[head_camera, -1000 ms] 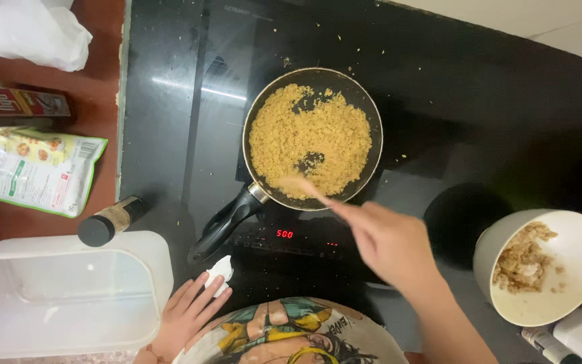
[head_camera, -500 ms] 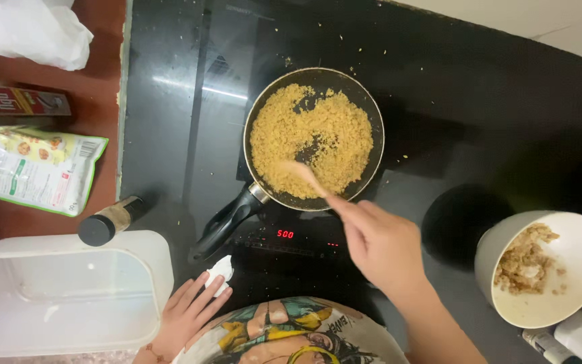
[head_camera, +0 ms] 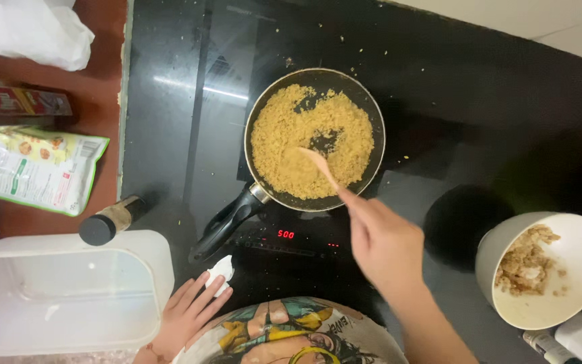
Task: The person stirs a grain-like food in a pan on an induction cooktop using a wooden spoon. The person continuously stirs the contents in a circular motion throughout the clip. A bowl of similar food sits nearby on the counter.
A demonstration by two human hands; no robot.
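Right hand [head_camera: 386, 244] gripping a wooden spoon [head_camera: 320, 164], its tip lying in the golden crumbs [head_camera: 291, 145] inside the black pan [head_camera: 370, 114], left hand [head_camera: 186, 315] resting open beside a white wrapper [head_camera: 221, 271] on the counter [head_camera: 170, 121]

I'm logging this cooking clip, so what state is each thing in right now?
frying pan: on the cooktop, filled with golden grains, bare patches showing.
wooden spoon: tip in the grains.
right hand: gripping the spoon handle.
left hand: resting at the cooktop edge, fingers on a white scrap.
cooktop display: lit red.
white bowl: tilted, partly filled with brown food.
plastic tub: open, empty.
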